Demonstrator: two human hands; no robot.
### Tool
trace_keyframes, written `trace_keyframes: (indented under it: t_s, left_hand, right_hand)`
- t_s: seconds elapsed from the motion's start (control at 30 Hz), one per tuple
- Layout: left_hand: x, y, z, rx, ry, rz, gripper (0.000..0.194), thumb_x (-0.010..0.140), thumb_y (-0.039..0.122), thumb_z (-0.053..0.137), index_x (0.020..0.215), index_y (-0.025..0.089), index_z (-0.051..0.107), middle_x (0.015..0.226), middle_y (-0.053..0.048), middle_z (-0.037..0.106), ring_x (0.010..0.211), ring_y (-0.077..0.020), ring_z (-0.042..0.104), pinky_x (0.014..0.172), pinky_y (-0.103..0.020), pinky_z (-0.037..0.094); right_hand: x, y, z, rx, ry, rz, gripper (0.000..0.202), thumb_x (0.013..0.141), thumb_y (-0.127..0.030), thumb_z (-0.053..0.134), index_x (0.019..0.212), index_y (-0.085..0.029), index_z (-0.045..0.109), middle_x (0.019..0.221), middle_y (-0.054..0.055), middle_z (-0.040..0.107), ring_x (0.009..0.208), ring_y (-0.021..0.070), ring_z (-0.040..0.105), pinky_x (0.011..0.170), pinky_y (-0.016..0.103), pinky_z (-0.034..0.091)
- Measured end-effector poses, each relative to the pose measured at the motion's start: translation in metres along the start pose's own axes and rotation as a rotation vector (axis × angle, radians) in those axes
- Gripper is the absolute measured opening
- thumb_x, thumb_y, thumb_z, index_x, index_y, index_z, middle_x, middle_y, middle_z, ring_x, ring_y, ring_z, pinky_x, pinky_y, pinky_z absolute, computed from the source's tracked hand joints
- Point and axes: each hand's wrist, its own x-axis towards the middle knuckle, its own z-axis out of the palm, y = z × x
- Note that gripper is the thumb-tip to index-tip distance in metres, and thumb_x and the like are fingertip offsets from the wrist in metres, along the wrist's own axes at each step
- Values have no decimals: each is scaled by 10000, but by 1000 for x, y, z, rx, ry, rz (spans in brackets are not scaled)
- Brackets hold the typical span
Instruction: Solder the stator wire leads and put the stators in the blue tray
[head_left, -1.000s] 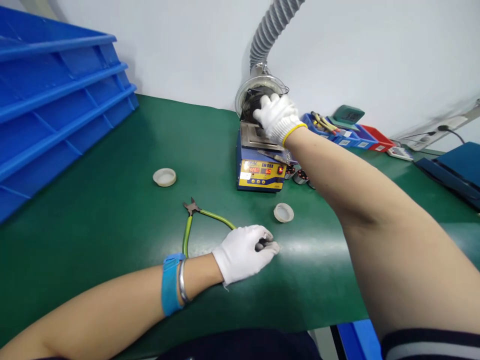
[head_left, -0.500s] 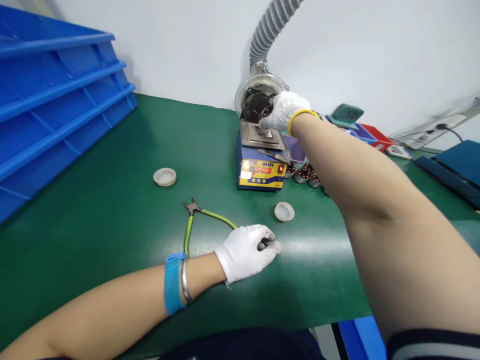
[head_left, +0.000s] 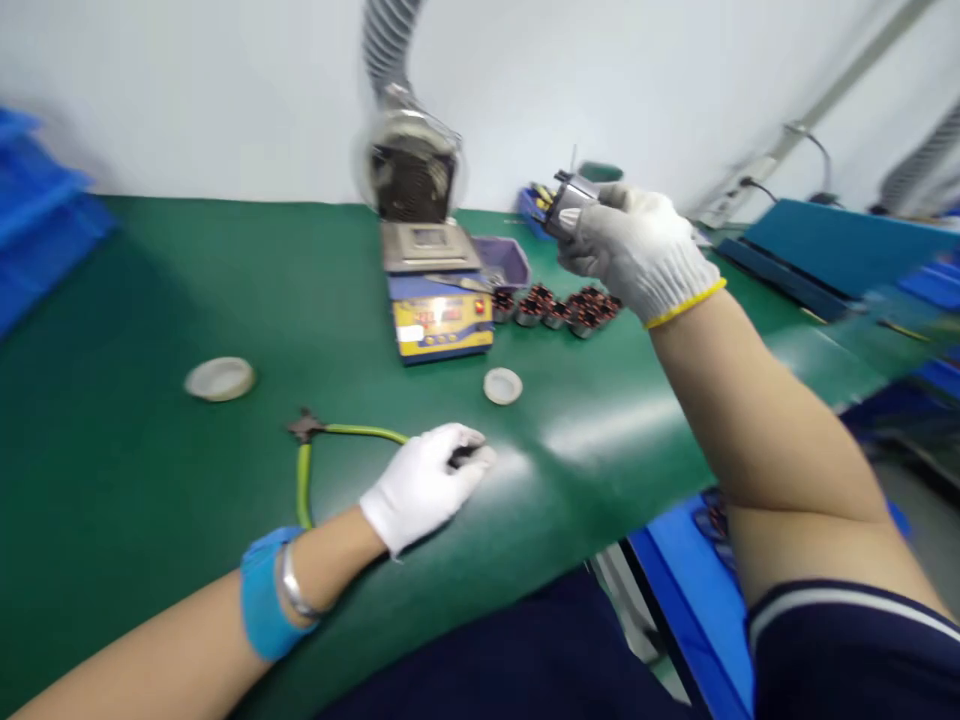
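Note:
My right hand (head_left: 630, 245), in a white knit glove with a yellow cuff, is raised above the bench at the right. Its fingers are closed round a motor stator (head_left: 571, 205), a silver metal cylinder with dark prongs at one end, held tilted. My left hand (head_left: 431, 480), in a white glove, rests on the green bench top with fingers curled. A dark patch shows between thumb and fingers; what it is I cannot make out. Just left of it lie open side cutters (head_left: 306, 428) with green handles. A small white dish (head_left: 502, 386) sits beyond its fingertips.
A blue and yellow solder pot (head_left: 442, 300) stands at the back under a fume hose (head_left: 390, 40). Beside it are a purple bin (head_left: 510, 262) and several copper-wound stators (head_left: 589, 308). Another white dish (head_left: 220, 379) lies left; blue trays (head_left: 37, 220) are stacked at far left.
My right hand has moved from over the solder pot to the right, lifting the stator away. The view has turned right. My left hand has stayed in place on the bench.

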Motion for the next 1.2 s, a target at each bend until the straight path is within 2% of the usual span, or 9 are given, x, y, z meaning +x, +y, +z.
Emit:
trace_keyframes:
  t_s: [0.1,0.23,0.3,0.43,0.67,0.83,1.07,1.13,1.2]
  left_hand:
    - [1,0,0,3,8,-45,408,909,555,575,1061,204,716,1076,-60,791,984,-263,731,910,-367,571]
    - [3,0,7,30,21,-177,397,821,579,645,1037,255,723,1069,-25,788,1026,-291,714,939,-408,564]
    - [2,4,10,27,28,-222,365,806,587,654,1016,296,721,1065,7,787,1039,-297,712,983,-437,555]
    - [1,13,15,39,29,-243,310,778,601,670,943,344,726,1019,48,793,996,-300,728,1022,-487,572]
    - [-2,10,20,34,63,-191,278,802,636,673,944,400,706,1032,94,802,1034,-314,740,1035,-494,603]
    - [-4,8,19,19,55,-231,311,806,589,700,994,340,710,1085,59,796,1087,-301,731,1081,-439,569]
    - [2,-3,18,30,30,-99,441,815,640,667,1003,246,733,1025,-41,802,942,-265,741,898,-384,612]
    - [3,-4,19,5,19,-58,457,820,647,658,985,228,736,979,-52,798,886,-253,743,816,-364,615]
    - [3,-4,19,-19,-1,-42,443,856,619,633,993,209,732,960,-63,791,863,-242,741,778,-354,607]
  right_hand:
    - [-74,46,-42,230,90,112,500,826,-191,569,1306,-212,428,1354,103,597,1019,160,689,857,325,620]
    - [-187,107,-100,56,342,280,763,810,-277,568,1495,-304,230,1481,113,523,1123,235,700,871,409,615]
    - [-238,138,-120,-215,436,409,610,848,-368,556,1431,-328,383,1372,101,620,1151,284,687,842,436,604]
    - [-296,204,-122,-701,318,706,433,792,-478,677,1157,-248,639,1079,121,724,972,302,697,785,439,572]
    - [-276,292,-89,-910,180,618,265,778,-409,717,879,-165,697,1163,173,696,1266,330,539,1188,558,268]
    - [-259,316,-98,-1005,283,631,313,812,-407,664,915,-116,721,1240,260,636,1317,407,463,1148,692,169]
    - [-267,288,-109,-925,576,547,709,808,-615,551,1226,-49,643,1152,280,616,1144,428,581,977,643,452]
    - [-255,265,-105,-800,810,259,848,809,-696,502,1328,-27,546,1256,279,554,1206,432,565,1033,634,459]
    - [-226,235,-93,-647,804,-66,839,797,-743,541,1347,-109,538,1268,217,568,1206,395,587,1066,594,480]
